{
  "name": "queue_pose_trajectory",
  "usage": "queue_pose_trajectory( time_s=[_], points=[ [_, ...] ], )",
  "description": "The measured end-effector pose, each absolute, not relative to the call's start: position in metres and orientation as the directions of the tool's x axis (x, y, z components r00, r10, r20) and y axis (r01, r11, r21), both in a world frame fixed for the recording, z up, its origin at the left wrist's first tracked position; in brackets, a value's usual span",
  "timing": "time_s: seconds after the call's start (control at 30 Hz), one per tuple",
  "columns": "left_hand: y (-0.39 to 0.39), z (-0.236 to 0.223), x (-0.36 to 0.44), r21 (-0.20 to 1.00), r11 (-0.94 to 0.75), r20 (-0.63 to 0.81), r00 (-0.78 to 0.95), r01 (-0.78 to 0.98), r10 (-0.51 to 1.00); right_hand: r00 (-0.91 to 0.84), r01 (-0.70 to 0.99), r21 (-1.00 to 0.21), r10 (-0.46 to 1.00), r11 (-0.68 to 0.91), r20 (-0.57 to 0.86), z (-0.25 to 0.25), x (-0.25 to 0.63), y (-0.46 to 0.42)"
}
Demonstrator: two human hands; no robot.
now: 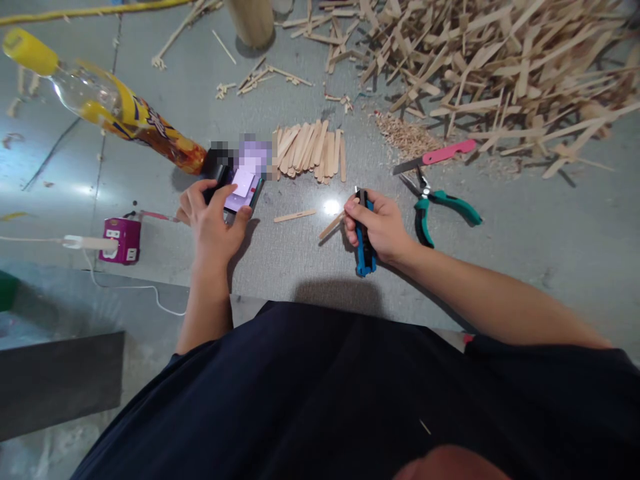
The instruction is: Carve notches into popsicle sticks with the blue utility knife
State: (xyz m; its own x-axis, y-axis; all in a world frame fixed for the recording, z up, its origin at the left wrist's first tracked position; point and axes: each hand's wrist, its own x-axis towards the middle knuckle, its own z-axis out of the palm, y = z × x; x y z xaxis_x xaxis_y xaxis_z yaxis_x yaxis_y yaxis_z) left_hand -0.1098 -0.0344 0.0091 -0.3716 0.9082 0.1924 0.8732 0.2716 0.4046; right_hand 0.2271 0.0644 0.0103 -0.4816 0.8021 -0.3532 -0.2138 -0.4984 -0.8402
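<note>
My left hand [215, 213] is at a smartphone [244, 183] with a lit, partly blurred screen. The thumb lies along the phone's edge and the index fingertip touches the glass; the other fingers curl at its far side. My right hand [377, 227] is closed around a blue and black utility knife [366, 257], its short blade pointing away from me. A flat wooden stick [331, 228] pokes out from the fingers of that hand. Another stick [295, 216] lies between the hands. Beyond it is a row of popsicle sticks [305, 150].
Right of my right hand lie green-handled pliers [425, 200] and a pink-handled folding saw [440, 157]. Wood shavings [407, 137] and a large stick pile [475, 60] fill the back right. A yellow-capped bottle [130, 110] lies left, near a purple power adapter [121, 241].
</note>
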Motion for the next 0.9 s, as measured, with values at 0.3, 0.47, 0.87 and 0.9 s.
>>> queue_pose_trajectory(
  time_s=[0.3, 0.47, 0.87, 0.9],
  points=[
    [-0.037, 0.013, -0.107, 0.394, 0.260, 0.346, -0.404, 0.882, 0.846, -0.493, -0.206, -0.847, 0.799, -0.491, -0.344, 0.009, 0.228, 0.064],
    [-0.034, 0.004, -0.109, 0.443, 0.257, 0.355, -0.431, 0.859, 0.830, -0.495, -0.209, -0.848, 0.801, -0.487, -0.338, 0.007, 0.227, 0.064],
    [-0.032, -0.002, -0.114, 0.455, 0.348, 0.249, -0.493, 0.819, 0.834, -0.491, -0.201, -0.851, 0.801, -0.486, -0.342, 0.007, 0.227, 0.064],
    [-0.032, -0.002, -0.115, 0.464, 0.349, 0.233, -0.492, 0.814, 0.839, -0.490, -0.200, -0.850, 0.801, -0.488, -0.344, 0.007, 0.227, 0.064]
  ],
)
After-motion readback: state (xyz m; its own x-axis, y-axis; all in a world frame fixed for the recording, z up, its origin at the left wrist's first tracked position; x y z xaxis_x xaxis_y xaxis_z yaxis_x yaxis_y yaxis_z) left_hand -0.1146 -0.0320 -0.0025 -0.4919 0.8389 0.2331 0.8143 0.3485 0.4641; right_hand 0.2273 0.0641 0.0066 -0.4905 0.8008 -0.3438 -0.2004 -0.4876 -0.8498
